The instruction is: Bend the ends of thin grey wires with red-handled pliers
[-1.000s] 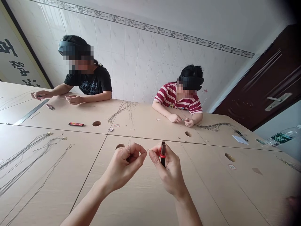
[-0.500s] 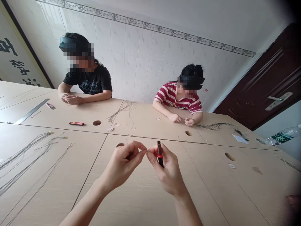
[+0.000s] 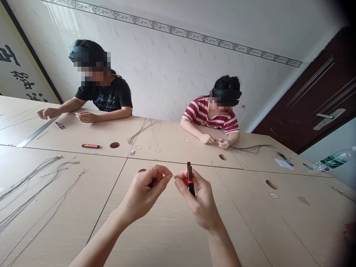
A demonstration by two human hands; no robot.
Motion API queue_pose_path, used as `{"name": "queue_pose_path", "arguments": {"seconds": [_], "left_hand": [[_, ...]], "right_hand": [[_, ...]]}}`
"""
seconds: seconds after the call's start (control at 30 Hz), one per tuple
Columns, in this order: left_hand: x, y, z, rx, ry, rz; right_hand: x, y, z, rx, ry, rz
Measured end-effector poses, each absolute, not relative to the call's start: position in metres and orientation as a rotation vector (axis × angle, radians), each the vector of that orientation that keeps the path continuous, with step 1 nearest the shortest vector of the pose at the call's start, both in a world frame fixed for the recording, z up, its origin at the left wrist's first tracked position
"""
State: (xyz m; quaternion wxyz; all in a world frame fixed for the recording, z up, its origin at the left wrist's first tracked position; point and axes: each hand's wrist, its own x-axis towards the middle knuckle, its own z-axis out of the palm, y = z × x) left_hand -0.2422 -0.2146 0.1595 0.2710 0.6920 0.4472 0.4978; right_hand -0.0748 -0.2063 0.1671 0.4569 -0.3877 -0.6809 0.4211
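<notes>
bench [image 3: 172, 230] is bare below the raised hands. red-handled pliers [image 3: 190, 180] are wrapped in the right hand [image 3: 198, 198]. left hand [image 3: 146, 189] is pinched shut on a thin wire [image 3: 172, 177] by the plier tip. a loose pinch likely lets the wire slip.

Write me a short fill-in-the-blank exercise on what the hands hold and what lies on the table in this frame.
1. The right hand holds small pliers with a red and ____ grip.
2. The left hand pinches a thin ____ between thumb and forefinger.
3. A metal ruler lies on the table near the person in the ____ shirt.
4. The person in the striped shirt sits with a dark ____ off to one side.

Missing words: black; wire; black; door
</notes>
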Motion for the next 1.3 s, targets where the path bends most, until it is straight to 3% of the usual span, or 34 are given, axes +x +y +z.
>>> {"name": "queue_pose_path", "arguments": {"seconds": [0.47, 0.87, 1.3], "left_hand": [[-0.242, -0.218, 0.161, 1.899, 1.234, 1.262], [-0.244, -0.219, 0.166, 1.606, 1.174, 1.138], [-0.247, -0.218, 0.162, 1.844, 1.124, 1.310]], "right_hand": [[-0.074, -0.206, 0.162, -0.941, -1.724, 0.978], [-0.072, -0.198, 0.148, -0.785, -1.986, 0.387], [-0.072, -0.205, 0.163, -0.874, -1.753, 0.985]]}}
